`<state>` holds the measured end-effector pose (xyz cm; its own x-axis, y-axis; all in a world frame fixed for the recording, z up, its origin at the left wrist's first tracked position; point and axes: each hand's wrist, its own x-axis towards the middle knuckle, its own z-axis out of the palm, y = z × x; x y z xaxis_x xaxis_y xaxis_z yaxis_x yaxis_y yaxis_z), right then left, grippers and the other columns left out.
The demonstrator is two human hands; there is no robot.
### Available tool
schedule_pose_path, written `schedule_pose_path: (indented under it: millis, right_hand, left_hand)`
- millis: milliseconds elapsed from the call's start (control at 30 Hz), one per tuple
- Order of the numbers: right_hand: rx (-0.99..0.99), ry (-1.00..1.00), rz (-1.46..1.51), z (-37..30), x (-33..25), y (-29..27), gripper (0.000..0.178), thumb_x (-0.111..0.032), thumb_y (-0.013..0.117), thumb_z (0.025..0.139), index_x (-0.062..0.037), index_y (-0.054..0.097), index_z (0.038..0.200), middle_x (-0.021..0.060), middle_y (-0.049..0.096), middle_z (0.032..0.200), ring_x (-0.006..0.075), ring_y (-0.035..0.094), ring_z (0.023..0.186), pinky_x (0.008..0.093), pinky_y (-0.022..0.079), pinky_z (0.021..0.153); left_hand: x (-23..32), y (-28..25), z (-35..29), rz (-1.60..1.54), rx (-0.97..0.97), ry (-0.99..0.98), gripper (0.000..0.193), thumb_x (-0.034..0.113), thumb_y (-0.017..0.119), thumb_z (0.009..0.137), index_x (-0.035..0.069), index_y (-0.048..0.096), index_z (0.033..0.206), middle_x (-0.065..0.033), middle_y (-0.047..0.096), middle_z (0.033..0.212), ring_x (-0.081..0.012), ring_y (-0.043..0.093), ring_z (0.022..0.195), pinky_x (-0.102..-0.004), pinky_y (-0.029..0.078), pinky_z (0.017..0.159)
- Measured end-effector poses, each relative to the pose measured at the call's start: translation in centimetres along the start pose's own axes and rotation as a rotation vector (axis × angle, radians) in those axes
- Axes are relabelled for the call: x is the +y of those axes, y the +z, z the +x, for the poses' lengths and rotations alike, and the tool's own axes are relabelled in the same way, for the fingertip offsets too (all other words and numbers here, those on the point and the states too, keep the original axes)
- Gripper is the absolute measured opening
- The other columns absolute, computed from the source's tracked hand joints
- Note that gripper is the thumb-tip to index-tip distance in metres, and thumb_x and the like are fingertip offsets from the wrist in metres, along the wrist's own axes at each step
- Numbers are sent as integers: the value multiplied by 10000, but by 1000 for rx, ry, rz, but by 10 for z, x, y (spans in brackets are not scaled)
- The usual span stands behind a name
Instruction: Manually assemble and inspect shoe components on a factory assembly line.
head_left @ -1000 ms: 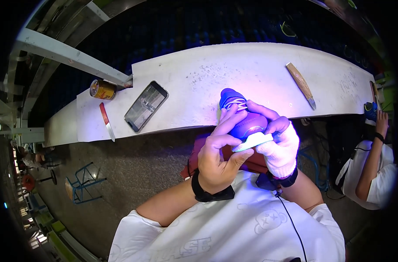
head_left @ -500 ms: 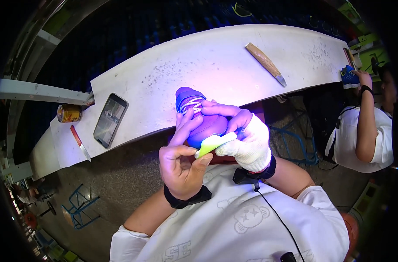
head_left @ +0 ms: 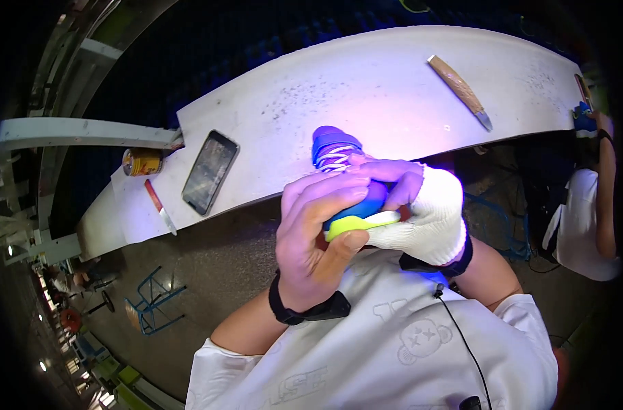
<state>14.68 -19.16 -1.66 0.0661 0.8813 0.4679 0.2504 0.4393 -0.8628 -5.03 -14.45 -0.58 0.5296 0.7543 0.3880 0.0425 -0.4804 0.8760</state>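
Note:
A shoe (head_left: 367,203), blue and tinted violet by the light, is held between my hands at the table's near edge. Its white laces (head_left: 337,158) point away from me. At the end nearest me shows a yellow-green and white sole piece (head_left: 356,224). My bare left hand (head_left: 315,229) wraps over the shoe's left side, its thumb at the yellow-green edge. On the right, my right hand (head_left: 434,212), in a white knit glove with bare fingertips, grips the other side. Fingers hide much of the upper.
On the white table (head_left: 270,147) lie a phone (head_left: 211,172), a red-handled blade (head_left: 160,207) and a wooden-handled knife (head_left: 460,92). A yellow can (head_left: 142,162) stands by a metal beam (head_left: 86,134). A blue-framed stool (head_left: 154,301) is at lower left; another person (head_left: 585,219) sits at far right.
My left fingers have closed further over the shoe, and the left thumb has shifted along the yellow-green edge. The whole view has swung, so table items appear farther right.

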Motion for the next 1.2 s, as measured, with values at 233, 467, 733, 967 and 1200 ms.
schedule_pose_path:
  millis: [233,467,733,967,1200]
  right_hand:
    - [-54,-43,-196,-12,43,17,470,-247,999,601,-71,651,864,202,645,1407,362,690,1114,431,585,852]
    - [-147,-221,-361,-1,47,25,315,-205,875,702,-121,719,963,124,688,1163,346,650,924,460,547,764]
    - [-166,-285,-413,6,49,27,341,-324,885,674,-155,741,933,111,685,1094,329,660,923,446,561,751]
    - [-172,-274,-342,10,56,27,364,-378,882,672,-130,696,864,88,659,1000,299,624,848,446,542,738]
    - [-151,-360,-461,6,81,39,472,-391,884,671,-32,650,870,163,686,1133,349,677,975,473,570,837]
  left_hand:
    - [-5,-18,-3,-228,169,-83,237,190,622,1062,-2,675,1191,-180,739,1234,-345,594,1288,-465,418,1146]
    - [-12,-60,18,159,-256,-25,676,381,973,687,-22,731,1174,-208,763,1217,-380,691,1251,-567,448,1183]
    - [-16,-63,1,214,-173,-74,891,505,950,532,-19,744,1223,-224,756,1240,-459,613,1339,-524,490,1145]
    - [-25,-65,-10,177,-123,-103,728,384,999,593,-15,771,1157,-232,768,1195,-485,624,1313,-586,467,1151]
    - [-36,-74,-27,45,-73,-115,415,75,931,720,-4,774,1096,-250,748,1240,-479,644,1293,-584,440,1177]
